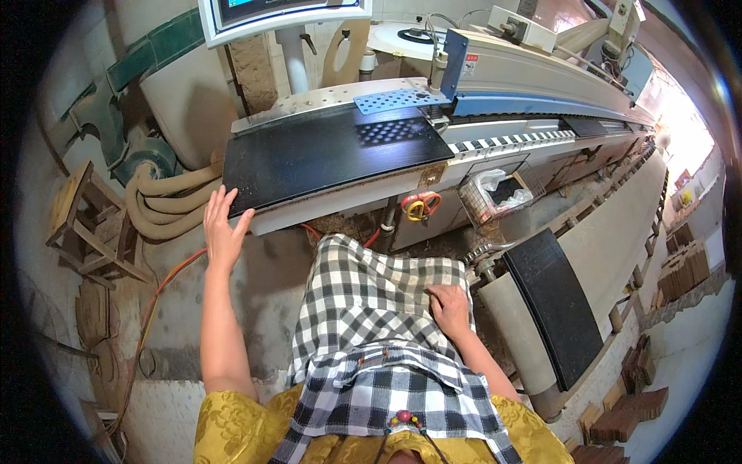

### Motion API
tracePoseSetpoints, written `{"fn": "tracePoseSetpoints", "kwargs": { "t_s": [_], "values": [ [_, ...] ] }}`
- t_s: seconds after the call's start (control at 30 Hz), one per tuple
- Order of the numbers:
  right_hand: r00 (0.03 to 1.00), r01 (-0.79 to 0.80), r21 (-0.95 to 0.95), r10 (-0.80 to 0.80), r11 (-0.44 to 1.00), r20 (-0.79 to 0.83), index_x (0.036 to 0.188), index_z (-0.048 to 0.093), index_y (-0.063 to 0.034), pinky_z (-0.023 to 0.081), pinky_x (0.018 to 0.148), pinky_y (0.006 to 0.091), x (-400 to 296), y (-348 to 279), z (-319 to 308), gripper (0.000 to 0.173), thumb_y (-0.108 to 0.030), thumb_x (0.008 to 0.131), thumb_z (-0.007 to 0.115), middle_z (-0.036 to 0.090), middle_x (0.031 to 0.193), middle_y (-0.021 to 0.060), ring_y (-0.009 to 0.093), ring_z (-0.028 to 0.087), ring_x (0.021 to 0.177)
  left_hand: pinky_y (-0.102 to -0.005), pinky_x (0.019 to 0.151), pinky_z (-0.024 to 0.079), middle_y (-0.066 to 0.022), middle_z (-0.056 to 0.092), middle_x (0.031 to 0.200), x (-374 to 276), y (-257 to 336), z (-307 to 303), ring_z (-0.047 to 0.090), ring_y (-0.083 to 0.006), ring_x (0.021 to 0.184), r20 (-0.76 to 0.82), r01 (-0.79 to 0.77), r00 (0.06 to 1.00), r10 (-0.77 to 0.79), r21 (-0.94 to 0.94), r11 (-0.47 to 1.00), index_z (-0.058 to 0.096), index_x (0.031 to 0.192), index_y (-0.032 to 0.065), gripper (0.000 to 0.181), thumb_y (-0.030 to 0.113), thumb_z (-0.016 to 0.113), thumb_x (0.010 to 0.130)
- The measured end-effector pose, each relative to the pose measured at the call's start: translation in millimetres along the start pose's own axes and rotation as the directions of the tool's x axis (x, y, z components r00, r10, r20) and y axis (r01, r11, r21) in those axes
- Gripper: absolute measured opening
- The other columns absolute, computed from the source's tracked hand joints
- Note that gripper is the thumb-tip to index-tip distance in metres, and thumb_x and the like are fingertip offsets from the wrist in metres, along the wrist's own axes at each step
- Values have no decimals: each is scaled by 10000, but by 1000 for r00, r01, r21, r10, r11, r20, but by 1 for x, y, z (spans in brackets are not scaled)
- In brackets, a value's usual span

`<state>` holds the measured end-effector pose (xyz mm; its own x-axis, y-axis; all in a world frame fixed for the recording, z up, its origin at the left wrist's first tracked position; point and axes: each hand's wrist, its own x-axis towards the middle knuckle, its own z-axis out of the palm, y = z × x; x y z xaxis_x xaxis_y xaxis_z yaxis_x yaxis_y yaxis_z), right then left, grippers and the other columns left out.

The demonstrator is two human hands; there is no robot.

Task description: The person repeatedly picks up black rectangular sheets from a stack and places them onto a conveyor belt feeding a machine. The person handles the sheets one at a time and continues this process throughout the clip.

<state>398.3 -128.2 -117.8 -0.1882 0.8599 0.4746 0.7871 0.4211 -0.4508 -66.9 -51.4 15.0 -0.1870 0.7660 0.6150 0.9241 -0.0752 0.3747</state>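
Observation:
A black wood-grain panel [290,156] lies flat on the infeed table of an edge-banding machine [510,75]. Its far right part passes beneath a blue perforated plate [382,103]. My left hand [223,223] rests at the panel's near left corner, fingers spread against its end. Against the checked apron [371,290] on my lap lies my right hand [450,310], fingers loosely curled; whether it pinches the cloth I cannot tell. To my right, a small stack of black panels [556,307] sits on a belt conveyor [614,214].
Red and yellow scissors [421,206] hang on the machine's front beside a wire basket [501,191] holding plastic. Ribbed hoses [174,203] and a wooden stool [87,223] stand left. A monitor [284,17] is above. An orange hose [168,278] crosses the floor. Brown boards [629,414] are stacked right.

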Motion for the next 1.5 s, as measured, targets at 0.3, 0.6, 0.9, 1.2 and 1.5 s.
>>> {"fn": "tracePoseSetpoints", "kwargs": {
  "t_s": [0.3,0.6,0.9,1.2,1.5],
  "values": [
    [1000,9,22,-9,1000,-24,943,691,-65,468,799,401,-1,3,1,152,-66,797,647,676,929,82,294,584,864,-399,1097,315,-132,499,1389,-3,-7,-11,394,-303,1339,73,192,981,-180,-236,952,580,1254,61,473,243,706,836],
    [1000,-13,20,13,1000,-21,930,699,-55,465,805,391,0,0,0,140,-55,798,651,680,927,83,286,587,860,-411,1068,351,-124,475,1407,-2,-16,-8,430,-280,1310,79,183,983,-168,-266,946,559,1306,101,500,262,694,851],
    [1000,-22,14,22,1000,-8,931,699,-56,466,813,392,1,-1,-1,136,-60,808,642,681,934,86,284,588,867,-416,1105,293,-195,506,1363,6,5,-3,437,-298,1308,37,260,965,-259,-260,930,606,1248,118,572,295,787,735],
    [898,-343,304,405,889,-171,990,695,-39,494,815,367,-13,27,-8,174,-89,876,573,677,968,155,300,634,905,-490,1144,185,-181,571,1283,18,40,40,469,-292,1278,3,-40,999,40,-133,990,595,1238,106,564,361,756,761],
    [956,-291,-460,239,839,-169,1138,623,-91,448,889,418,7,144,-76,443,23,710,620,601,1189,79,306,523,1084,-457,1088,278,-37,611,1242,12,49,73,541,-222,1175,-132,-324,933,335,95,941,567,1258,135,438,283,652,855]
  ]
}}
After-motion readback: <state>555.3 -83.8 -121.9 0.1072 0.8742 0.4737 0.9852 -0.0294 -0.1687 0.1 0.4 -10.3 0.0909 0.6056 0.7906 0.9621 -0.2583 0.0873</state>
